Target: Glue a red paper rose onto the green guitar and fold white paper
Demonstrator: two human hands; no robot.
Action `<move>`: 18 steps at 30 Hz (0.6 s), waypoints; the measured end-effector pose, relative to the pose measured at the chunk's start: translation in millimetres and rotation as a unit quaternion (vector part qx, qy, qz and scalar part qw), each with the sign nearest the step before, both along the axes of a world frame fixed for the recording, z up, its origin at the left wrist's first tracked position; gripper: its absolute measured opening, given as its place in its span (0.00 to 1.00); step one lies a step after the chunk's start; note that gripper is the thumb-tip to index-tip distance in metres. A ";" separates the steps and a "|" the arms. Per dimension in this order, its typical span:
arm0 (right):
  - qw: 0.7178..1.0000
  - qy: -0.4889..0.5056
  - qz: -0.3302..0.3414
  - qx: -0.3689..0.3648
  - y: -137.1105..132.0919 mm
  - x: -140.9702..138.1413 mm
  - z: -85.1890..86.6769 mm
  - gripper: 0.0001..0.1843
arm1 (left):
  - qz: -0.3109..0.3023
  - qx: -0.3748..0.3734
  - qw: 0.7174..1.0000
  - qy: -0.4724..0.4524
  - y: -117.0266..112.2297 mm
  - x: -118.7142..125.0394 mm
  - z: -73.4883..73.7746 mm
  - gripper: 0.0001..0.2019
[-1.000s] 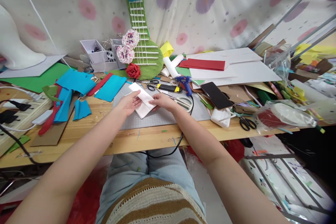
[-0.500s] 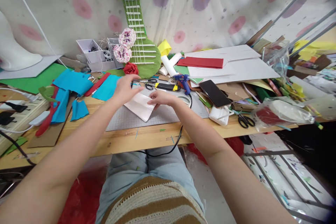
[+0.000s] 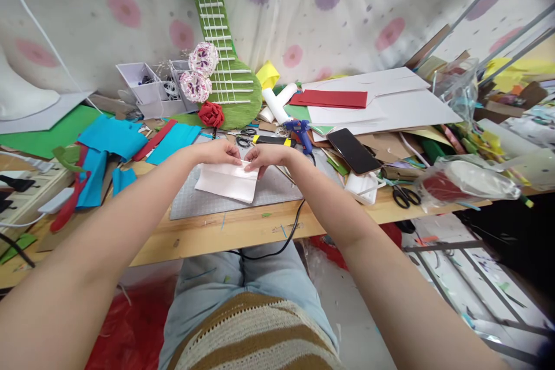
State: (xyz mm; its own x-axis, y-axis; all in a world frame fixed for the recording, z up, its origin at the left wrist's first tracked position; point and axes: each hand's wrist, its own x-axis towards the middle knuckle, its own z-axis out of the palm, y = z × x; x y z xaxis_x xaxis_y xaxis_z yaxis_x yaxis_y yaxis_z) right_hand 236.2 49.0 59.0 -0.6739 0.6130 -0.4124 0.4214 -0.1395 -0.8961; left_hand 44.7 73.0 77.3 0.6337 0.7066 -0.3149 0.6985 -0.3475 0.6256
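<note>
A folded sheet of white paper [image 3: 227, 184] lies over the grey cutting mat [image 3: 184, 202] in front of me. At its far edge my left hand [image 3: 220, 154] pinches the paper between thumb and fingers. My right hand [image 3: 263, 157] grips the same edge close beside it, thumb on top, with the two hands almost touching. Just beyond them are a yellow-and-black utility knife [image 3: 274, 140], a blue glue gun [image 3: 300, 132] and small scissors [image 3: 245, 140]. The undersides of both hands' fingers are partly hidden.
A green paper guitar [image 3: 238, 107] with flowers stands at the back. Blue crepe paper [image 3: 113, 136] and a power strip [image 3: 34, 185] lie left. To the right are a black phone [image 3: 353, 151], black-handled scissors [image 3: 406, 196] and a plastic-wrapped bundle [image 3: 468, 182]. The glue gun's cord [image 3: 295, 225] hangs over the table edge.
My left hand has come down from above the paper and now pinches its far edge beside my right hand. The paper has turned to lie more level. The view has shifted slightly.
</note>
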 end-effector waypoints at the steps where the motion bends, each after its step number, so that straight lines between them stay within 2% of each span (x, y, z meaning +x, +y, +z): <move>1: 1.000 -0.002 -0.004 0.006 -0.2 -1.1 -2.1 0.11 | 0.004 -0.001 1.000 0.003 0.3 -0.6 -2.3 0.10; 6: 0.999 -0.037 -0.016 0.018 0.9 -2.9 -14.4 0.07 | 0.033 -0.018 0.999 0.024 4.5 -8.8 -14.0 0.10; 10: 0.999 -0.044 -0.019 -0.005 3.3 4.0 -22.3 0.09 | 0.085 -0.060 0.995 0.000 10.0 -25.9 -19.2 0.11; 14: 0.999 -0.037 -0.021 -0.022 3.3 6.3 -23.7 0.10 | 0.134 -0.086 0.987 -0.024 10.5 -41.1 -17.9 0.15; 18: 0.996 -0.047 -0.075 -0.024 -1.2 1.0 -21.4 0.10 | 0.182 -0.087 0.978 -0.048 9.2 -51.4 -21.6 0.18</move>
